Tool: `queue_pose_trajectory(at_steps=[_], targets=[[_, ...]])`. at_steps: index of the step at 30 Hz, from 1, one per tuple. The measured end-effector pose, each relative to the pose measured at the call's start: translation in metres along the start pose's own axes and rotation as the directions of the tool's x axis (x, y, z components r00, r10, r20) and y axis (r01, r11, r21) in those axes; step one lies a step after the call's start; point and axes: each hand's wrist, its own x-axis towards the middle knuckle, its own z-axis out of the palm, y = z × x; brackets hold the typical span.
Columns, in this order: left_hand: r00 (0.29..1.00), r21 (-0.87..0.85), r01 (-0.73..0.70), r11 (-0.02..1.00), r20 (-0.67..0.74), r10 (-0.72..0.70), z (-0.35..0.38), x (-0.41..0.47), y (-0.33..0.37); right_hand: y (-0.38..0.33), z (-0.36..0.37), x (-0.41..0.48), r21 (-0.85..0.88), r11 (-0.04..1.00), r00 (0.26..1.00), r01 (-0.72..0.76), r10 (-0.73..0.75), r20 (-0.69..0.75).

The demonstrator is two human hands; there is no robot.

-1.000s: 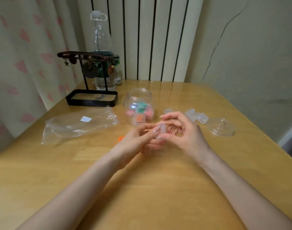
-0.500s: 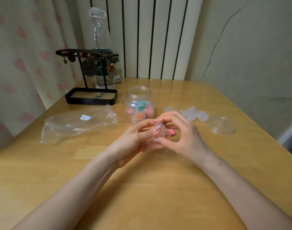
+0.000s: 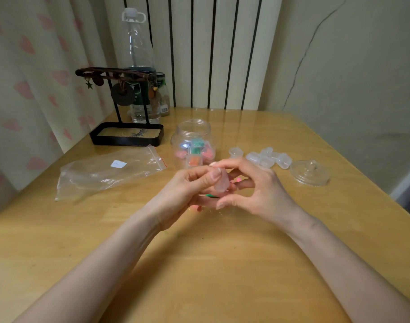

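Lying crumpled at the frame's left, a clear plastic bag (image 3: 110, 171) rests on the glossy wooden bench (image 3: 222, 276). At centre stands a round clear jar (image 3: 192, 143) of coloured blocks. Just below it, the left hand (image 3: 183, 194) and right hand (image 3: 257, 192) meet, their curled fingers pinching a small frosted capsule (image 3: 220, 184) between them, above the bench. Further right lie rounded spare capsules (image 3: 266, 157) and a domed glass lid (image 3: 310, 172).

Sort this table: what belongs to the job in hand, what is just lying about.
In the job: left hand, right hand, small clear case they hold, open jar of coloured cases, loose clear cases, jar lid.
Lying about: zip bag, jewellery stand, water bottle, small bottle.
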Motion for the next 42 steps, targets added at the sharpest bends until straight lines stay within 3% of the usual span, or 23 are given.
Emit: queue_pose_trajectory(at_steps=[17, 23, 32, 35, 39, 42], targets=[[0.998, 0.043, 0.026, 0.999, -0.05, -0.024, 0.006, 0.007, -0.01, 0.014, 0.012, -0.007, -0.213, 0.975, 0.998, 0.068, -0.068, 0.006], [0.992, -0.054, 0.123, 0.991, 0.027, -0.122, -0.002, 0.009, -0.01, 0.011, 0.0, -0.003, -0.008, 0.994, 0.989, -0.113, 0.113, 0.1], [0.977, -0.07, 0.176, 0.982, 0.131, -0.166, -0.002, 0.004, -0.005, 0.008, -0.007, -0.004, 0.054, 0.975, 0.966, -0.217, 0.206, 0.158], [0.973, -0.061, 0.189, 0.98, 0.145, -0.178, -0.003, 0.002, -0.001, 0.009, -0.008, -0.004, 0.175, 0.948, 0.956, -0.264, 0.233, 0.177], [0.976, -0.072, 0.174, 0.982, 0.144, -0.162, 0.0, 0.003, 0.0, 0.007, -0.014, -0.001, 0.336, 0.865, 0.928, -0.372, 0.348, 0.132], [0.954, -0.13, 0.25, 0.96, 0.205, -0.22, -0.002, 0.0, 0.004, 0.012, -0.007, 0.001, 0.389, 0.837, 0.913, -0.385, 0.407, 0.028]])
